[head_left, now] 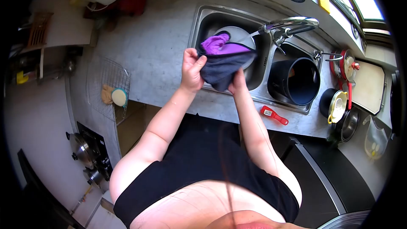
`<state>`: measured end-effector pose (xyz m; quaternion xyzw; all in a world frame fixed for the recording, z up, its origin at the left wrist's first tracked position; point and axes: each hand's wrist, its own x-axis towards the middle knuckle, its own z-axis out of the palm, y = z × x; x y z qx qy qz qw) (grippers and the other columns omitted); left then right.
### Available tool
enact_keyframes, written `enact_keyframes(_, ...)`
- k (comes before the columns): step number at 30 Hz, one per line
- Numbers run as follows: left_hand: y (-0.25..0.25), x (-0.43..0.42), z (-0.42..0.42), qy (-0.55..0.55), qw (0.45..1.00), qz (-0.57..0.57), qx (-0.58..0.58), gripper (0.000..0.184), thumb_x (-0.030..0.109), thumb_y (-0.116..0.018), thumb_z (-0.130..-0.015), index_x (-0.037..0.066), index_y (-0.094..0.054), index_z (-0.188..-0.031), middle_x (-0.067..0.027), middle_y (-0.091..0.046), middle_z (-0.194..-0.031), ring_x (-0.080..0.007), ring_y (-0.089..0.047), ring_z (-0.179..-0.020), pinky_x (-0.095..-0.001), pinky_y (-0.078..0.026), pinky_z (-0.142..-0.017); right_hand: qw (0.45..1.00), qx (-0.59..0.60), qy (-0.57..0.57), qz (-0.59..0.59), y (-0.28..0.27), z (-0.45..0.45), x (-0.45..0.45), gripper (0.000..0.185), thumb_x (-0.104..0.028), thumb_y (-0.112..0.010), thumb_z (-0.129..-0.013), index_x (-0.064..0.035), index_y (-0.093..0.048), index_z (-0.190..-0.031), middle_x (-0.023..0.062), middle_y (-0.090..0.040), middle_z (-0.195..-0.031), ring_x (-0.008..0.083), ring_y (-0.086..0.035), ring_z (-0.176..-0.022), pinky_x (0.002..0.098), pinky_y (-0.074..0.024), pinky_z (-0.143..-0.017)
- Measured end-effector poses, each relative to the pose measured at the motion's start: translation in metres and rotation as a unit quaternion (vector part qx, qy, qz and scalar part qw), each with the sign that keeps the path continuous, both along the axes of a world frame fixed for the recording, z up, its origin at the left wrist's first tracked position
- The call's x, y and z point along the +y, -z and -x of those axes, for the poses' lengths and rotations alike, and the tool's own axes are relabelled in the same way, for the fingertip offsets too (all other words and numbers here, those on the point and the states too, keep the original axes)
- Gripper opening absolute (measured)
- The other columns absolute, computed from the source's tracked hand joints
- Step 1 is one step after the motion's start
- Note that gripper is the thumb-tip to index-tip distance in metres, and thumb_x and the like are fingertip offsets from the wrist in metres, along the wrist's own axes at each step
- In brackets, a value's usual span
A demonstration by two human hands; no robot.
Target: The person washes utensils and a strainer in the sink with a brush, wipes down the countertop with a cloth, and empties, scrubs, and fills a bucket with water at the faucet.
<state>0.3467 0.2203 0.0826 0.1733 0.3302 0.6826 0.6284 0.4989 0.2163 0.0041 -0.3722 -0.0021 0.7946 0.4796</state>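
Note:
A two-tone cloth (224,70), dark grey outside with purple showing in its folds, is stretched between my two hands over the sink. My left hand (193,71) is closed on its left edge, thumb in front. At the cloth's lower right, my right hand (238,82) grips it; most of its fingers are hidden behind the fabric. Below the cloth, a pale round dish (243,36) is partly visible in the left sink basin (207,19). The chrome tap (292,23) reaches over from the right, its spout ending near the cloth.
A large black pot (303,80) lies tilted in the right basin. On the front counter edge is a red-handled tool (274,115). Pans, a yellow-rimmed strainer (338,107) and a cutting board (366,87) stand at right. A wire rack (106,74) hangs at left.

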Motion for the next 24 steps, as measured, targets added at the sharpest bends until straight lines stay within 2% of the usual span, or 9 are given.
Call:
enact_keyframes(3,0.054,0.029,-0.008,-0.018,0.987,0.053,0.149,0.037,-0.008,-0.054,-0.084,0.007,-0.040,-0.114,-0.0070,-0.049,-0.111,-0.0154,-0.050,-0.104,-0.0299,-0.039,-0.095,0.992,-0.043,0.108,-0.057,0.037,-0.027,0.031,0.044,-0.030,-0.058,-0.092,-0.0027,-0.054,-0.126,0.0100,-0.060,-0.123,0.0236,-0.060,-0.106,0.0353,-0.0460,-0.096)
enact_keyframes(4,0.094,0.038,-0.006,-0.017,0.958,0.064,0.277,0.041,-0.009,-0.053,-0.081,0.004,-0.040,-0.118,-0.0090,-0.049,-0.113,-0.0186,-0.049,-0.108,-0.0313,-0.035,-0.100,0.958,-0.251,0.056,-0.124,0.047,-0.040,0.044,0.041,-0.024,-0.061,-0.090,-0.0015,-0.054,-0.124,0.0098,-0.062,-0.119,0.0225,-0.062,-0.102,0.0331,-0.0471,-0.092)
enact_keyframes(6,0.142,0.053,-0.005,0.090,0.885,0.113,0.443,0.044,0.000,-0.058,-0.081,0.006,-0.043,-0.121,-0.0222,-0.047,-0.125,-0.0323,-0.046,-0.121,-0.0383,-0.035,-0.103,0.758,-0.640,-0.085,-0.095,0.066,-0.063,0.061,0.046,-0.012,-0.068,-0.083,0.0024,-0.051,-0.124,0.0125,-0.063,-0.111,0.0217,-0.064,-0.092,0.0294,-0.0472,-0.085)
enact_keyframes(7,0.153,0.059,-0.005,0.175,0.832,0.151,0.505,0.048,0.005,-0.060,-0.080,0.007,-0.043,-0.125,-0.0281,-0.044,-0.130,-0.0388,-0.042,-0.126,-0.0411,-0.034,-0.105,0.735,-0.665,-0.098,-0.092,0.071,-0.065,0.065,0.054,-0.013,-0.068,-0.081,-0.0007,-0.046,-0.129,0.0193,-0.055,-0.122,0.0301,-0.061,-0.103,0.0332,-0.0474,-0.089)
enact_keyframes(9,0.227,0.059,-0.017,0.229,0.671,0.019,0.705,0.061,0.015,-0.063,-0.081,0.012,-0.039,-0.137,-0.0355,-0.033,-0.138,-0.0497,-0.029,-0.132,-0.0464,-0.029,-0.109,0.529,-0.807,-0.073,-0.253,0.121,-0.062,0.067,0.065,-0.011,-0.069,-0.078,-0.0052,-0.040,-0.136,0.0227,-0.040,-0.138,0.0401,-0.050,-0.118,0.0375,-0.0455,-0.095)
enact_keyframes(10,0.226,0.056,-0.025,0.262,0.626,-0.002,0.735,0.068,0.019,-0.062,-0.082,0.014,-0.034,-0.144,-0.0358,-0.027,-0.142,-0.0520,-0.022,-0.134,-0.0489,-0.024,-0.112,0.548,-0.770,-0.154,-0.289,0.118,-0.057,0.071,0.069,-0.013,-0.068,-0.079,-0.0066,-0.036,-0.140,0.0258,-0.031,-0.143,0.0425,-0.034,-0.131,0.0462,-0.0342,-0.106)
enact_keyframes(13,0.243,0.060,-0.037,0.309,0.479,-0.062,0.819,0.064,0.026,-0.057,-0.086,0.013,-0.033,-0.145,-0.0289,-0.022,-0.147,-0.0461,-0.026,-0.136,-0.0499,-0.028,-0.109,0.392,-0.763,-0.420,-0.297,0.146,-0.044,0.064,0.067,-0.037,-0.059,-0.085,-0.0145,-0.034,-0.143,0.0138,-0.026,-0.151,0.0352,-0.029,-0.137,0.0583,-0.0320,-0.104)
enact_keyframes(19,0.278,0.110,-0.060,0.534,0.327,0.049,0.778,0.047,0.027,-0.052,-0.085,0.017,-0.054,-0.131,-0.0178,-0.050,-0.135,-0.0278,-0.051,-0.124,-0.0413,-0.040,-0.101,0.374,-0.642,-0.653,-0.145,0.220,-0.055,0.099,0.062,-0.026,-0.052,-0.086,-0.0123,-0.034,-0.144,0.0120,-0.034,-0.149,0.0366,-0.035,-0.134,0.0461,-0.0333,-0.107)
enact_keyframes(24,0.301,0.129,-0.055,0.526,0.491,0.036,0.694,0.034,0.023,-0.053,-0.080,0.006,-0.065,-0.107,-0.0211,-0.062,-0.115,-0.0278,-0.062,-0.103,-0.0461,-0.048,-0.082,0.346,-0.632,-0.664,-0.200,0.229,-0.064,0.126,0.050,-0.032,-0.051,-0.086,-0.0125,-0.051,-0.132,0.0156,-0.054,-0.132,0.0303,-0.047,-0.126,0.0417,-0.0340,-0.106)
